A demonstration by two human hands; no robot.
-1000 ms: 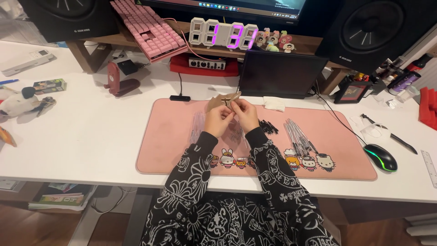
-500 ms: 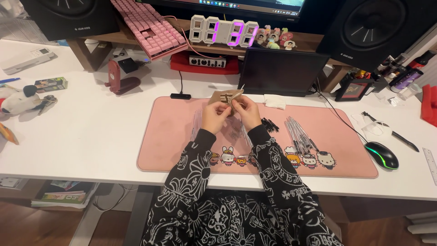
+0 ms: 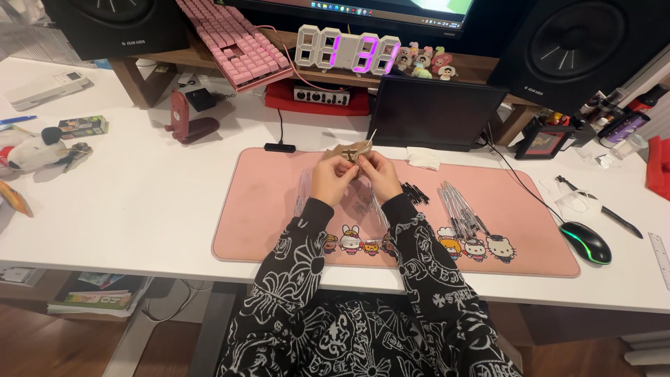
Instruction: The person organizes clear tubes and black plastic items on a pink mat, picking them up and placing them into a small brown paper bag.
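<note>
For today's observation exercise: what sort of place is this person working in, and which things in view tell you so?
Most likely a home computer desk used for small craft work. A pink keyboard is propped near two big black speakers, a mouse sits nearby, and both hands hold a small tan piece over a pink desk mat.

One small tan-brown piece (image 3: 351, 150), flat and irregular in outline, material too small to tell. You hold it raised above the far edge of the pink mat, pinched between both hands, with a thin pale sliver sticking up and to the right from its top.
</note>
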